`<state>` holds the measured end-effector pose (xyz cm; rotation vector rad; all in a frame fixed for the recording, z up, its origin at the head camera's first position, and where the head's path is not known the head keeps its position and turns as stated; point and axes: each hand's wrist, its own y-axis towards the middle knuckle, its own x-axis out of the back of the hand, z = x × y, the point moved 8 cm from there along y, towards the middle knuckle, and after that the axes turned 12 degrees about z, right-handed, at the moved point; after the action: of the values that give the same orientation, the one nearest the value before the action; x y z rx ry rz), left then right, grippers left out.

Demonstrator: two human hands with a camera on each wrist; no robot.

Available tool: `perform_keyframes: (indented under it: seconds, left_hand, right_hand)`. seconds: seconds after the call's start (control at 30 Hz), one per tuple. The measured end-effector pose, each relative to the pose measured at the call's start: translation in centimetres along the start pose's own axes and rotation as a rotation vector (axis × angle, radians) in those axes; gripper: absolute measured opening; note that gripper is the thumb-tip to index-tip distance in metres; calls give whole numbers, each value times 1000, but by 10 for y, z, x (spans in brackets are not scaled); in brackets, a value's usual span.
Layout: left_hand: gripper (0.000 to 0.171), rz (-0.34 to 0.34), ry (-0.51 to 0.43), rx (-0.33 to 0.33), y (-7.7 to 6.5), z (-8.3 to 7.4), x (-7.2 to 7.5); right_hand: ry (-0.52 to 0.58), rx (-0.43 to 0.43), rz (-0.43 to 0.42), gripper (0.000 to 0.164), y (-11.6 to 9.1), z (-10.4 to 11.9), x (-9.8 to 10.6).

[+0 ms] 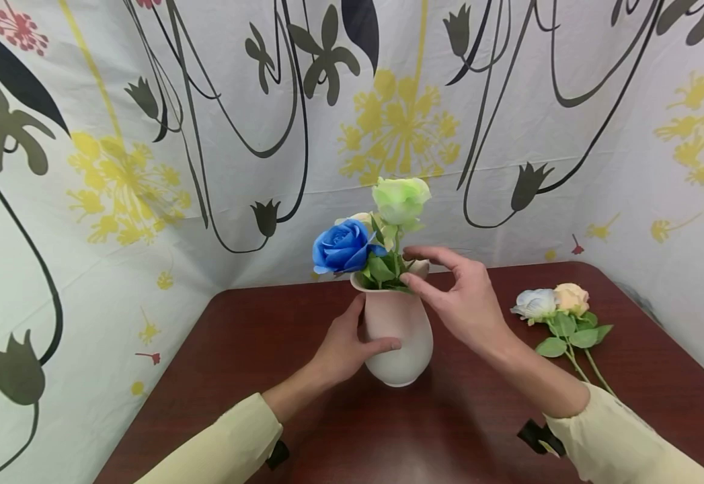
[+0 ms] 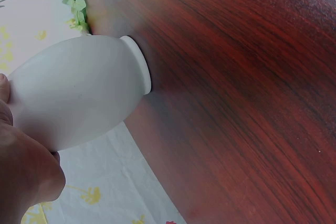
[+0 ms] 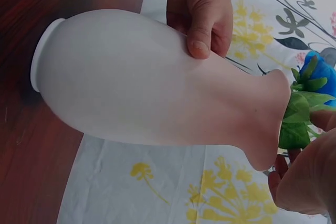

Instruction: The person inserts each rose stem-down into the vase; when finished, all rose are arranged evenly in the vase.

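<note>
A white vase (image 1: 399, 329) with a flared rim stands upright on the table, tilted in both wrist views by the camera angle. My left hand (image 1: 342, 346) grips its left side, thumb across the front; that thumb also shows in the right wrist view. In the vase are a blue rose (image 1: 342, 247), a pale green rose (image 1: 401, 200) and a cream flower (image 1: 360, 220) partly hidden behind them. At the rim's right side, my right hand (image 1: 469, 302) has thumb and forefinger apart, their tips beside the green rose's stem and leaves (image 3: 295, 124).
On the dark red-brown wooden table (image 1: 267, 336), a pale blue rose (image 1: 535, 304) and a peach rose (image 1: 571, 298) lie at the right, their stems running under the right forearm. A flower-printed white cloth (image 1: 339, 134) hangs behind the table.
</note>
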<state>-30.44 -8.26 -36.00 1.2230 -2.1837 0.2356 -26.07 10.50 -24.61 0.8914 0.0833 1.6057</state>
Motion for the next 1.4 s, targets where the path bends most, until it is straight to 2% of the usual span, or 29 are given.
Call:
perform_keyframes:
  seconds: [0.3, 0.57, 0.83, 1.13, 1.4]
  left_hand:
    - [91, -1, 4, 8, 0, 0, 0]
    - [90, -1, -8, -1, 0, -1, 0]
    - [88, -1, -18, -20, 0, 0, -1]
    - [89, 4, -20, -25, 0, 1, -2]
    - [89, 4, -15, -25, 0, -2, -2]
  right_hand:
    - [108, -18, -14, 25, 13, 3, -2]
    - [117, 0, -19, 11, 20, 5, -5]
    - [80, 18, -2, 6, 23, 7, -10]
    - [45, 19, 53, 9, 26, 9, -17]
    - [0, 19, 42, 9, 24, 12, -13]
